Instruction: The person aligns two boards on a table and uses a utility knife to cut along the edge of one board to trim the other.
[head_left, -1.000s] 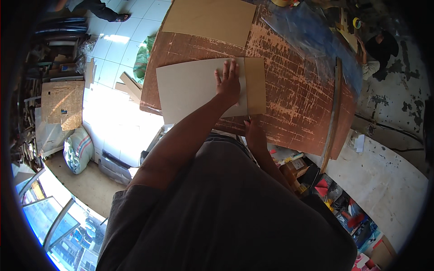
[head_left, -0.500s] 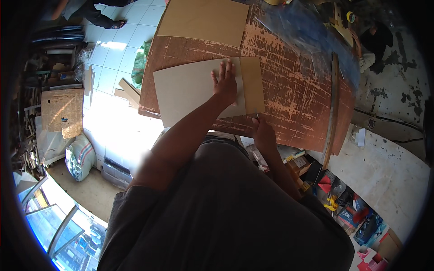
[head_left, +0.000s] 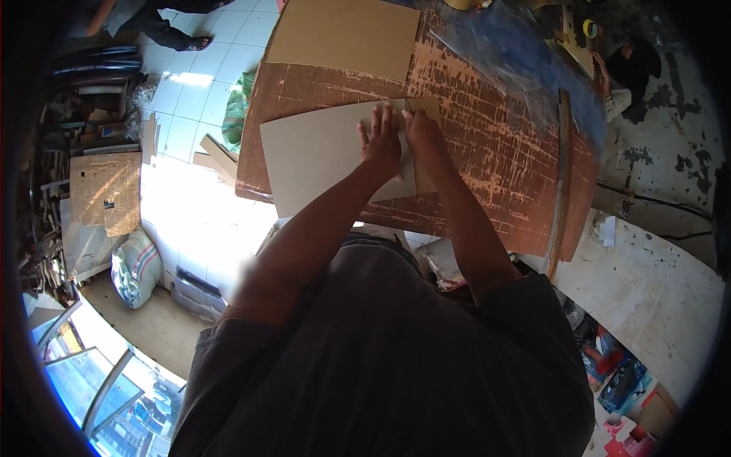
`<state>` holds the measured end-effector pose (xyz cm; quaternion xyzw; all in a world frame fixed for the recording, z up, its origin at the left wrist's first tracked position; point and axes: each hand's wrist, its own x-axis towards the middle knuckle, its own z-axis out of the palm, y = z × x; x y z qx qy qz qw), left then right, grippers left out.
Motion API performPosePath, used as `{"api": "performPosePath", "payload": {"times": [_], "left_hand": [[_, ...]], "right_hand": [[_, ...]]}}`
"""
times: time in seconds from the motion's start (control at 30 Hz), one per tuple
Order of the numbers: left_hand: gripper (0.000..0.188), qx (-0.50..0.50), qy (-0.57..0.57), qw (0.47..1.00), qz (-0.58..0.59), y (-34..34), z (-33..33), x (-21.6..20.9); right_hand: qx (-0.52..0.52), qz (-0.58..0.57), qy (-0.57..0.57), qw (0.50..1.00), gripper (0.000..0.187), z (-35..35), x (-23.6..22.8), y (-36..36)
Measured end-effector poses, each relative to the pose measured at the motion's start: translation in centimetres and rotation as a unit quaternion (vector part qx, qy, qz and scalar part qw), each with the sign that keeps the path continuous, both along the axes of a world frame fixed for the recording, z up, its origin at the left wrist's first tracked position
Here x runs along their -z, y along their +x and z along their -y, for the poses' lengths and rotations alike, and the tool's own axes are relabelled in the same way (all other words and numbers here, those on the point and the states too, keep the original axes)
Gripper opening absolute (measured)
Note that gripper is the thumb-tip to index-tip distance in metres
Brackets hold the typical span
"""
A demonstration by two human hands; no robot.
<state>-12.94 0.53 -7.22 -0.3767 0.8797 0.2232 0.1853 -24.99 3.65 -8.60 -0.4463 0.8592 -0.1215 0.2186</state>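
Note:
My left hand (head_left: 382,141) lies flat on a grey sheet of board (head_left: 320,148), fingers spread, close to its right edge. Beneath the grey sheet is a brown sheet of board (head_left: 428,171), showing as a strip along that edge. My right hand (head_left: 423,135) is closed round a slim cutter knife (head_left: 408,105). Only its thin tip shows, at the far end of the grey sheet's right edge; the handle is hidden in my fist. The two hands are side by side, a small gap between them.
The boards rest on a worn, scored red-brown tabletop (head_left: 495,160). Another brown board (head_left: 343,34) lies at its far side. Clear plastic sheeting (head_left: 502,46) covers the far right, and a long bar (head_left: 562,167) lies along the right edge. A person (head_left: 636,68) is beyond.
My right hand has moved with the cutter knife from the near end of the grey sheet's right edge to the far end. My left hand stays pressed in place.

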Motion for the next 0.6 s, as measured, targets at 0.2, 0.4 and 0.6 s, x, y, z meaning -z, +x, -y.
{"api": "performPosePath", "payload": {"times": [0.2, 0.4, 0.6], "left_hand": [[0.144, -0.001, 0.009, 1.0, 0.004, 0.0, 0.1, -0.2], [0.145, 0.003, 0.011, 1.0, 0.02, -0.3, 0.0, -0.6], [0.148, -0.004, 0.002, 1.0, 0.008, -0.1, 0.0, 0.0]], "right_hand": [[-0.013, 0.009, 0.013, 1.0, 0.046, 0.3, 0.4, 0.1], [-0.032, 0.027, 0.021, 0.999, 0.047, 0.8, 1.3, -1.0], [-0.025, 0.042, 0.021, 0.999, 0.047, -0.2, 0.8, -0.4]]}}
